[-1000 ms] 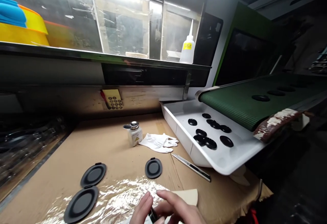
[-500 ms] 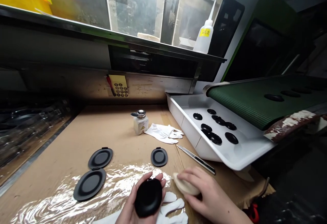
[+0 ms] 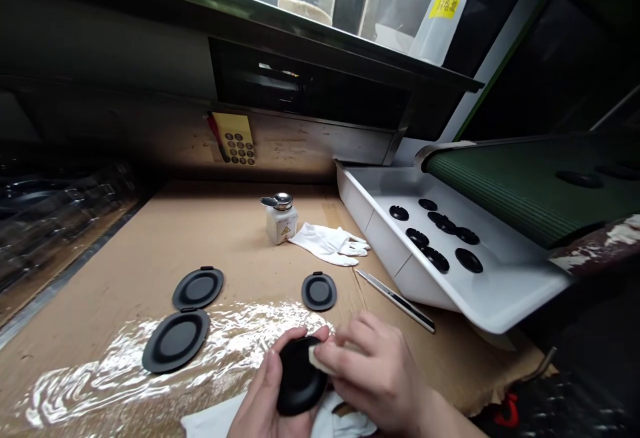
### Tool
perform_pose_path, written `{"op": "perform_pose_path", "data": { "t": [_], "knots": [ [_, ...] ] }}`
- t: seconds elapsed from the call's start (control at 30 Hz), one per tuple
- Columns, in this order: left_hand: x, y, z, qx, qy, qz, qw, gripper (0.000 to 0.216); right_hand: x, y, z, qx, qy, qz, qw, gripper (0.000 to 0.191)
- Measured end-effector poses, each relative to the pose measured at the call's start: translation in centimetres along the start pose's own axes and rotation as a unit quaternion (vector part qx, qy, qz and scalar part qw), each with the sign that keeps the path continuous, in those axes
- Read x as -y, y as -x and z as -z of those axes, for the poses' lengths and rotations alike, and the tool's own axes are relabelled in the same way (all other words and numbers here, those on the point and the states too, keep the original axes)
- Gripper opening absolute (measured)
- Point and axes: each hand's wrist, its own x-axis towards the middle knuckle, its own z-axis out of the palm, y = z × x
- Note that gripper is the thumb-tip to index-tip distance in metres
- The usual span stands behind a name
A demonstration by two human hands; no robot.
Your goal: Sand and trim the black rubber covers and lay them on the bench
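Note:
In the head view, my left hand [image 3: 261, 395] cradles a black oval plastic cover [image 3: 299, 381] near the bottom middle, fingers wrapped round its edge. My right hand [image 3: 383, 375] is closed on a cream-coloured wiping pad [image 3: 319, 361], mostly hidden by the fingers, at the cover's right upper edge. Beneath both hands lies a white glove [image 3: 213, 417], partly covered. Just beyond them a smaller grey-black oval cover [image 3: 319, 291] rests on the cardboard. Two more covers, an upper one [image 3: 199, 288] and a lower one [image 3: 175, 340], lie to the left, edges meeting.
A white pump bottle [image 3: 281, 225] stands beside another white glove [image 3: 330, 245]. A utility knife [image 3: 397, 301] lies along the white tray [image 3: 505, 315], which holds several black parts. The green conveyor belt [image 3: 495, 178] overhangs the tray. Clear plastic trays [image 3: 65, 205] are at left.
My right hand has moved left with the pad, from the cardboard beside the cover onto the cover's edge. The left hand still holds the cover. The camera view has shifted.

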Motion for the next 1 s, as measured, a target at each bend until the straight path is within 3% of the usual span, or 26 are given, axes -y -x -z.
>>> {"op": "perform_pose_path", "data": {
  "t": [0.1,0.2,0.33,0.57,0.77,1.0],
  "knots": [
    [-0.1,-0.2,0.1,-0.033,0.009,0.009,0.999,0.024,-0.6,-0.5,0.3,0.008,-0.007,-0.030,1.000,0.021],
    [0.0,0.0,0.0,-0.021,0.000,-0.012,1.000,0.025,0.2,0.7,-0.1,0.004,-0.023,-0.051,0.998,0.025],
    [0.3,0.6,-0.6,-0.012,-0.032,-0.024,0.999,0.025,1.1,2.2,-0.4,0.005,-0.027,-0.007,1.000,0.023],
    [0.1,0.2,-0.8,-0.036,-0.015,-0.006,0.999,0.026,-0.2,0.0,0.0,0.016,-0.028,-0.066,0.997,0.019],
    [0.3,0.5,-1.1,-0.022,-0.003,-0.013,1.000,0.033,0.2,0.9,0.2,0.022,-0.042,-0.080,0.996,0.024],
    [0.0,1.1,-2.3,-0.050,-0.012,-0.024,0.998,0.029,0.1,0.5,-0.1,0.019,-0.041,-0.092,0.995,0.021]
  ]
}}
